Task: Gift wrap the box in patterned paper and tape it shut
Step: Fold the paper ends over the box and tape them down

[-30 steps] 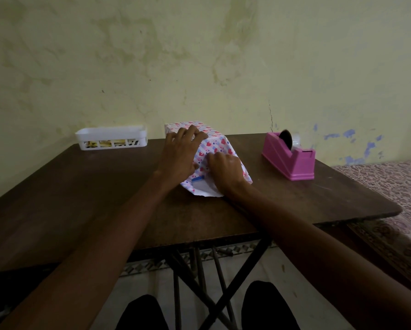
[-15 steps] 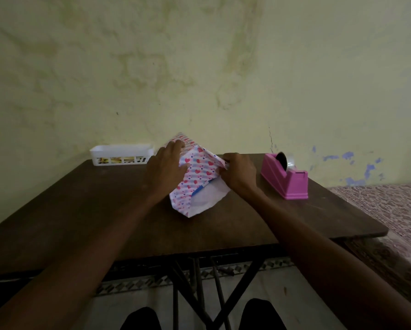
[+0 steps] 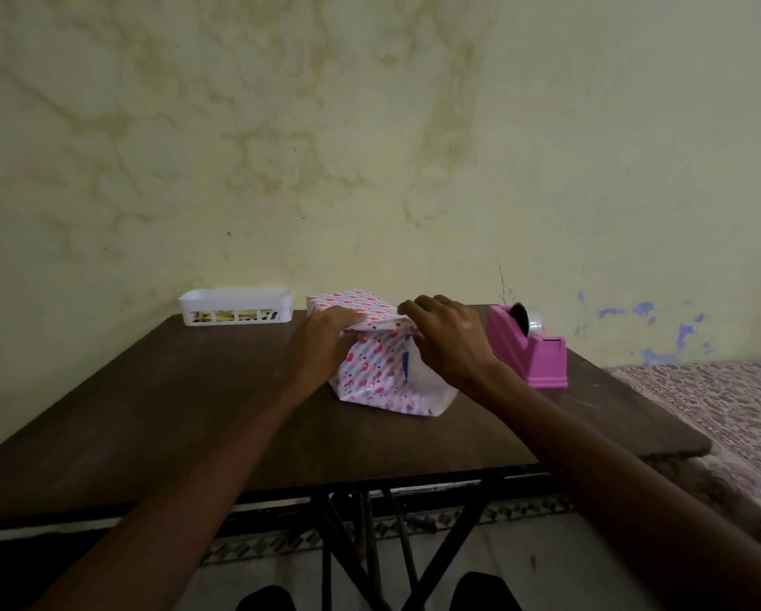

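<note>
The box (image 3: 352, 305), covered in white paper with red and pink hearts and blue stripes, lies on the dark wooden table (image 3: 193, 412) near its far edge. The loose paper end (image 3: 378, 377) hangs open toward me, its white underside showing at the right. My left hand (image 3: 321, 341) presses against the box's near left corner, fingers curled onto the paper fold. My right hand (image 3: 449, 337) grips the top right of the paper end, fingers curled over the box's edge. A pink tape dispenser (image 3: 531, 346) stands just right of my right hand.
A white slotted plastic tray (image 3: 237, 307) with something yellowish inside sits at the table's back left, against the stained wall. A patterned mat or bed (image 3: 722, 403) lies past the table's right edge. My knees show below the table's metal legs.
The camera view has tilted up. The box was tilted up on its end half a second ago and now lies flat again. My right hand moved from the side flap onto the top right edge.
</note>
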Demonstrator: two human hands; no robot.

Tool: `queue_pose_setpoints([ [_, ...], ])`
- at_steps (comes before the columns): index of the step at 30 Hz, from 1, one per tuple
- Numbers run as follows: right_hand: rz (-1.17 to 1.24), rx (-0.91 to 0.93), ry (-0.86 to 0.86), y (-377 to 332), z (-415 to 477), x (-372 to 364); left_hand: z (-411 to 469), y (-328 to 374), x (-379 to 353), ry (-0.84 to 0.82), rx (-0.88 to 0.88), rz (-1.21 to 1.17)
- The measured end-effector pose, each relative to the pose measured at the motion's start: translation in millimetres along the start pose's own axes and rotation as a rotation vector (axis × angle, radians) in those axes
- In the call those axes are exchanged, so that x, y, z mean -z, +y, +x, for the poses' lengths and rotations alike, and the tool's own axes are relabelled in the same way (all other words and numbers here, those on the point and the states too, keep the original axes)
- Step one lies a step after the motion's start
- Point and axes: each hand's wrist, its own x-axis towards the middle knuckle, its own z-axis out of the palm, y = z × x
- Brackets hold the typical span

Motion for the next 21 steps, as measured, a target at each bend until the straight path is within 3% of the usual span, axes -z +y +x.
queue_pose_setpoints([
  [14,0.112,0.107,0.010,17.6,-25.7,20.2,-5.8,5.5,-4.5,0.022,0.030,-0.002],
  [21,0.162,0.079,0.137,23.6,-35.2,17.2,-8.8,6.4,-4.0,0.049,0.009,-0.020],
])
